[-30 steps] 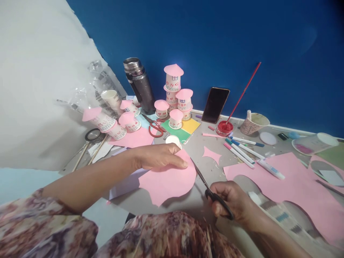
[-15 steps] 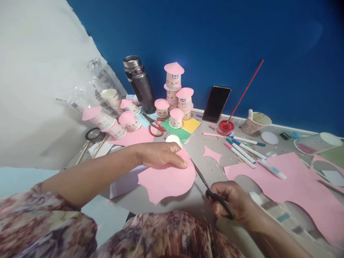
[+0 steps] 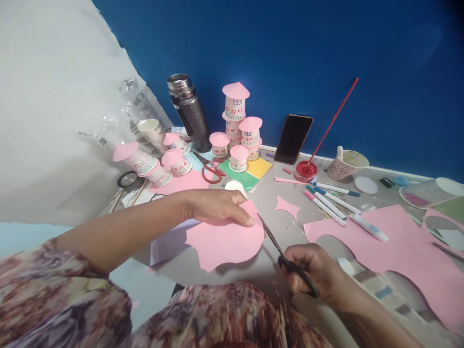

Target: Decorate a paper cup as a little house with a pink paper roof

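My left hand [image 3: 216, 207] holds a roughly round piece of pink paper [image 3: 226, 240] by its upper edge, fingers pinched on it. My right hand [image 3: 314, 273] grips black scissors [image 3: 278, 249] by the handles. The blades point up and left, their tips at the paper's right edge, just beside my left fingertips. A white paper cup [image 3: 235, 186] stands right behind my left hand.
Paper-cup houses with pink roofs [image 3: 237, 123] stand at the back beside a dark flask [image 3: 190, 113] and a phone [image 3: 293, 139]. Red scissors [image 3: 211, 170], a red paint pot [image 3: 305, 170], several markers [image 3: 331, 199] and a big cut pink sheet [image 3: 398, 246] lie around.
Almost nothing has moved: both hands stay on the paper and scissors, and the view has tilted slightly downward.
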Available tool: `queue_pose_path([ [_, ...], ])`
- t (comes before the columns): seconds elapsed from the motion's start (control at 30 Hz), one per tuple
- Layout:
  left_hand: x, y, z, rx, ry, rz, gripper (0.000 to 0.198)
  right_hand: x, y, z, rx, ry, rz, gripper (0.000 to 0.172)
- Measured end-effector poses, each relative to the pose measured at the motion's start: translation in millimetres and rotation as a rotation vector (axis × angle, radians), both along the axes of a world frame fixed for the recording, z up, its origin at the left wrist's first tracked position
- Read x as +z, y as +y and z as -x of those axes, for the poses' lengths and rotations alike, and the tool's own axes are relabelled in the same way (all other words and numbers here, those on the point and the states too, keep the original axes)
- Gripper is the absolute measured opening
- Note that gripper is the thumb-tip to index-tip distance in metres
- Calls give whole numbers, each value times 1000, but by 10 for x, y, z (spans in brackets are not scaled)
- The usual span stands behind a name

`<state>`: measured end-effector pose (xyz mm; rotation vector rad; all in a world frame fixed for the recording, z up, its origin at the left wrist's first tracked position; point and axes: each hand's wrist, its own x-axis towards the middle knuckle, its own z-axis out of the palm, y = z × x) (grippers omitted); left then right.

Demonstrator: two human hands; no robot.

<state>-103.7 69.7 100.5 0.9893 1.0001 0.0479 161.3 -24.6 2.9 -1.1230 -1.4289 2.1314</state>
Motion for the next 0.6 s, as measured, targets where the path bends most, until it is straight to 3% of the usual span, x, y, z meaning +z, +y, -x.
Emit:
queue_pose_path([
  [0.27,31,14,19,-86,-13,-50,30,3,-9,17,-28,-11,-4,63],
  [0.6,37,68,24,-151,-7,-128,39,-46,-8,-14,-54,-18,26,61],
])
